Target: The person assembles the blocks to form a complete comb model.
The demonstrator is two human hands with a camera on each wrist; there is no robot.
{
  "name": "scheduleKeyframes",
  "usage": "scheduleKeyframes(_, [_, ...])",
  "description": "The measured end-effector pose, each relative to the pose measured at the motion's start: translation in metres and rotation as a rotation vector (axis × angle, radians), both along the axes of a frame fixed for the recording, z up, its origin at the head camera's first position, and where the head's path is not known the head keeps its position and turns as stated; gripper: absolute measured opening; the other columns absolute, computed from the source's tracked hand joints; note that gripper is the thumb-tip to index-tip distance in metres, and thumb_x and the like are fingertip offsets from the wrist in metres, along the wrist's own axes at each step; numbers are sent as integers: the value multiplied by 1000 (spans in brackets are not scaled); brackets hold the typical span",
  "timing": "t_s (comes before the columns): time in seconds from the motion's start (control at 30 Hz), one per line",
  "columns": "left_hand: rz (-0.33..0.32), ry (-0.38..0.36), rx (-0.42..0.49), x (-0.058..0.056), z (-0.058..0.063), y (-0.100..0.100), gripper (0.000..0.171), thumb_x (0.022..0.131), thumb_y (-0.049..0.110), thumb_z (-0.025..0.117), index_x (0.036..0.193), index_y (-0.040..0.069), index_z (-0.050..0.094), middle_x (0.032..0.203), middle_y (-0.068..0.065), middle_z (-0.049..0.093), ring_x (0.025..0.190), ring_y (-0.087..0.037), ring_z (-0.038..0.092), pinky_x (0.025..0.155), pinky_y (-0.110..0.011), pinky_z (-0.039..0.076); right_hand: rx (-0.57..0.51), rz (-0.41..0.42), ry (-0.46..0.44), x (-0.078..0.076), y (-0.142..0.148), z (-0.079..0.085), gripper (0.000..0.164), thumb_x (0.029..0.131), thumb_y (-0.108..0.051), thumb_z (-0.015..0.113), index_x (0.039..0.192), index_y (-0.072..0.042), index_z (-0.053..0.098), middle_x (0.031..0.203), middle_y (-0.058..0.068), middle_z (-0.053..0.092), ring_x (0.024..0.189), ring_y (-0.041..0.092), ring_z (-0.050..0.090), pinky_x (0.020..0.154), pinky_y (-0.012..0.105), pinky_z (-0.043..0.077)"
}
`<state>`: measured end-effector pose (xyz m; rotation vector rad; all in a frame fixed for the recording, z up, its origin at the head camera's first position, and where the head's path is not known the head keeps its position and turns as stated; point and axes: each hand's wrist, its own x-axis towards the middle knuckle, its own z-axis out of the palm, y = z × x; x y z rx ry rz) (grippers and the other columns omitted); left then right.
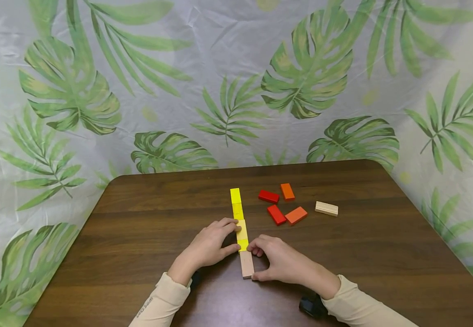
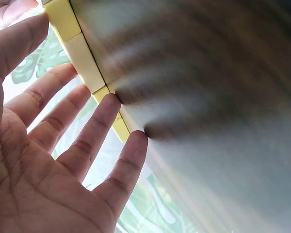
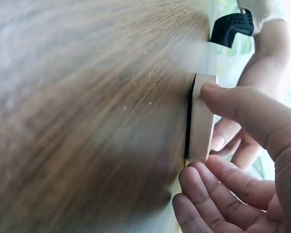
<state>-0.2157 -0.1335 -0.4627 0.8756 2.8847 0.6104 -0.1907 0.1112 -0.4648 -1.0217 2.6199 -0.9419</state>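
Note:
A line of wooden blocks runs away from the person: a bright yellow block [image 1: 235, 195] at the far end, a second yellow block [image 1: 237, 210], a pale yellow block [image 1: 241, 230], another yellow block [image 1: 243, 245] and a plain wooden block [image 1: 246, 265] nearest. My right hand [image 1: 279, 259] pinches the plain block lengthwise, thumb at its near end and fingers by its far end. A dark gap shows along its underside in the right wrist view. On the line's left side, my left hand [image 1: 209, 243] has its fingers spread, their tips at the yellow and pale blocks.
Right of the line lie two red blocks [image 1: 269, 196], two orange blocks [image 1: 296, 215] and a striped light wooden block [image 1: 326, 208]. They rest on a dark brown wooden table [image 1: 158, 200]. Behind it hangs a leaf-patterned cloth [image 1: 228, 54].

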Motion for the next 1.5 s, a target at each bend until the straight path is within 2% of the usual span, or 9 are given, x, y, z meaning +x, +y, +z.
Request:
scheduleKeyframes(1.03, [-13,6,-14,1,0,-1,48,102,35,75,143,11,65,157,-10,57,140,-36,59,111,-59,53,30,19,-12,0,-2,3,48,82,-24,96,119,-9,71,106,-1,67,97,11,63,87,25,57])
scheduleKeyframes(1.27, [-5,-20,-11,2,-1,-3,58,101,44,75,147,11,63,158,-10,56,142,-37,57,111,-63,52,24,29,-19,1,0,3,50,81,-27,97,120,-9,69,107,-1,67,98,11,63,88,25,57])
scheduleKeyframes(1.5, [-1,-34,-20,2,1,-3,72,93,53,81,148,11,62,158,-10,56,140,-36,58,110,-63,52,12,12,-12,0,7,4,52,82,-28,96,122,-7,69,110,-1,68,99,12,64,89,26,58])
